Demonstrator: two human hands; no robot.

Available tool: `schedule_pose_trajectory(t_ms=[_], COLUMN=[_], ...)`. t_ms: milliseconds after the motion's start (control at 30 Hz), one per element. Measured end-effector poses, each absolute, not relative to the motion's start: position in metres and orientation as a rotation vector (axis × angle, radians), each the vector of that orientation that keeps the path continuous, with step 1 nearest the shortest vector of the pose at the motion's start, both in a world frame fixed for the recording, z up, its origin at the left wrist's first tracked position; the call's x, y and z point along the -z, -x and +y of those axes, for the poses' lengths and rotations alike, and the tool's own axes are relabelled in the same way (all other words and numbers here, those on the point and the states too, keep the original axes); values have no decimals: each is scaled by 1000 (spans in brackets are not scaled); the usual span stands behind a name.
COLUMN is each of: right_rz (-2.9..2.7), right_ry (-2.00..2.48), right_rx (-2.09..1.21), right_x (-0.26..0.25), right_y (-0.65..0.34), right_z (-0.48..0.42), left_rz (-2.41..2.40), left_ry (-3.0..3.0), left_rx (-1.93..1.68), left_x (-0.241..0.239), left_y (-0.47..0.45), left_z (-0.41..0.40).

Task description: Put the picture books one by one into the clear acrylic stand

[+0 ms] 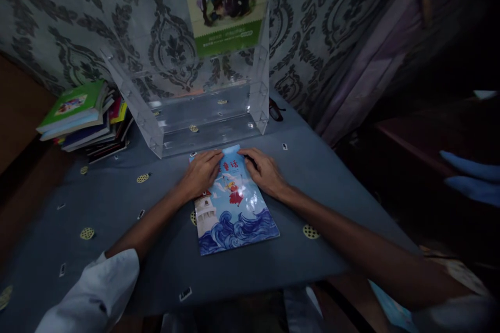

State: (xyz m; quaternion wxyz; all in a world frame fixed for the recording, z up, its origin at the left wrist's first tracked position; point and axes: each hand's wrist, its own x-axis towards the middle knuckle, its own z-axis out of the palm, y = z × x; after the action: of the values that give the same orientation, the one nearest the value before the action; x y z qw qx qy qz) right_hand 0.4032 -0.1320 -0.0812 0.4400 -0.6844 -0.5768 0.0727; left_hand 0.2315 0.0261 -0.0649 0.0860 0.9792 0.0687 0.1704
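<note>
A thin picture book [236, 210] with blue waves and a lighthouse on its cover lies flat on the grey-blue table [117, 203]. My left hand [203, 171] rests on the book's upper left corner, fingers curled at its top edge. My right hand [263, 169] lies on the upper right corner, fingers bent over the same edge. Both hands grip the book's far end. Just beyond it stands a clear acrylic display rack [195, 109], with another book [226, 5] showing figures under a tree propped at its top.
A stack of books [84, 119] sits at the back left against the patterned wall. Small round yellow stickers [86, 233] and small tags dot the cloth. A dark object [275, 110] lies right of the rack. Blue gloved fingers [471, 177] show at the right edge.
</note>
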Motion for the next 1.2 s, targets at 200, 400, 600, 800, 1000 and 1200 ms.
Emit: schedule_pose_trajectory(t_ms=[200,400,600,800,1000,1200], right_rz=[-1427,-1402,-1352,-1326,-1306,-1306], right_ry=[1685,1659,1642,1576,1562,1560], right_rx=[-183,-162,-192,-211,-209,-244], right_x=[78,79,82,94,98,94], right_y=[-403,-404,-408,-416,-419,-417], right_z=[-133,-132,-129,-126,-125,-126], left_rz=[79,8,22,-58,-59,-108], left_ry=[-2918,-2916,-2982,-2983,-2961,-2945], left_rx=[-448,-379,-390,-447,-445,-419], left_x=[65,65,65,62,61,57], left_y=[-265,-283,-282,-277,-272,-267], left_z=[23,23,21,12,8,3])
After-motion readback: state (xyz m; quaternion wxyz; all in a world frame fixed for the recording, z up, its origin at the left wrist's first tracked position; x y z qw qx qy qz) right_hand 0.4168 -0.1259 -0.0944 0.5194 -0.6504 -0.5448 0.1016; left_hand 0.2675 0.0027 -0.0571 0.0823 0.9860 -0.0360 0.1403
